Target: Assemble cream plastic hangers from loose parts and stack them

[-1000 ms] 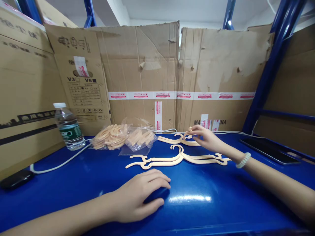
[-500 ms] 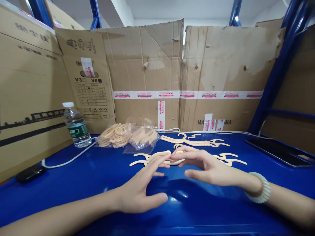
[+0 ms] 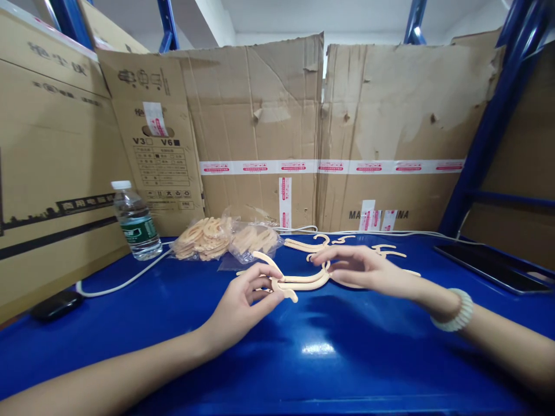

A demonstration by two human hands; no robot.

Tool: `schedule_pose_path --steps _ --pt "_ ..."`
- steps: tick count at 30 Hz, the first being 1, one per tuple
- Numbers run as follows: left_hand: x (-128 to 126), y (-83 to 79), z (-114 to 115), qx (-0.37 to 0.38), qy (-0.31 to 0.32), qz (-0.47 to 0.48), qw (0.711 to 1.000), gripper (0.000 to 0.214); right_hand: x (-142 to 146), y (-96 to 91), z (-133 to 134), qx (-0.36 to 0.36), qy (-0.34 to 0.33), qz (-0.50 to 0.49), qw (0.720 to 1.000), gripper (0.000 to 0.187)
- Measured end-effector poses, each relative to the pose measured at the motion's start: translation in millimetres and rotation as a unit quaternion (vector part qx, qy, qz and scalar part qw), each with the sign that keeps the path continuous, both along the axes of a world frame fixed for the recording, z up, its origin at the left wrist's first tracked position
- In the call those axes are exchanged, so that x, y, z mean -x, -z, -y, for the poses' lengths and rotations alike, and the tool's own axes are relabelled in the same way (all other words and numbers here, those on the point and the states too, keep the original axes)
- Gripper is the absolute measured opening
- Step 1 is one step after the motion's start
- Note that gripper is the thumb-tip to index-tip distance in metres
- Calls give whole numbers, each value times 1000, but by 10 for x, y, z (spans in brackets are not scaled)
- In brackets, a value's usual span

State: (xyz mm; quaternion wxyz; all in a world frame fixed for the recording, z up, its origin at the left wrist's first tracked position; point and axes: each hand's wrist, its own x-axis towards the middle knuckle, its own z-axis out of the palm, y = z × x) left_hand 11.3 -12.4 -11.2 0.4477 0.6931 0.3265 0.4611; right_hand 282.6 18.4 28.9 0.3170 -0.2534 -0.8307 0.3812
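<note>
In the head view, my left hand [image 3: 240, 306] is closed on the left end of a cream folding hanger [image 3: 306, 282], thumb and fingers pinching it by its curved notch pieces. The hanger's arm runs right toward its hook, just above the blue table [image 3: 277, 370]. My right hand [image 3: 373, 274] is over the hook end with its fingers apart, partly hiding that end. Whether its fingertips touch the hook I cannot tell. Behind lies another cream hanger [image 3: 299, 245], partly covered by my right hand, with a small loose cream piece [image 3: 343, 238] beside it.
Two clear plastic bags of cream parts, a fuller one [image 3: 203, 238] and a smaller one [image 3: 255, 240], lie at the back left near a water bottle [image 3: 137, 228]. A dark phone [image 3: 489, 268] lies at right, a black device [image 3: 56, 305] at left. Cardboard sheets [image 3: 260, 133] wall the back.
My left hand has gone from outstretched fingers to a pinch on the hanger's left end, which is now tilted up. My right hand has shifted slightly right and up, away from my left fingertips.
</note>
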Motion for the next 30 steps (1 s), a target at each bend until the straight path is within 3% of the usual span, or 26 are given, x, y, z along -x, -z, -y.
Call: schedule_pose_path --steps 3,6,9,15,21,26,30 --pt "1 -2 -34 11 -15 24 1000 22 -214 -16 -249 -29 130 6 991 29" --pt "4 5 -67 8 -18 32 999 24 -469 53 -518 -114 231 79 963 25" --pt "4 13 -90 16 -32 49 998 34 -678 167 -726 -177 283 171 927 23" --pt "2 -21 -94 37 -54 64 996 42 -820 320 -897 -197 286 260 901 25" --pt "39 0 -128 113 -53 103 987 46 -733 412 -939 -200 270 268 903 17" --pt "52 0 -135 148 -44 163 974 44 -728 362 -899 -174 253 258 916 22" --pt "50 -33 -148 167 -47 187 967 45 -782 241 -829 -101 225 171 954 32"
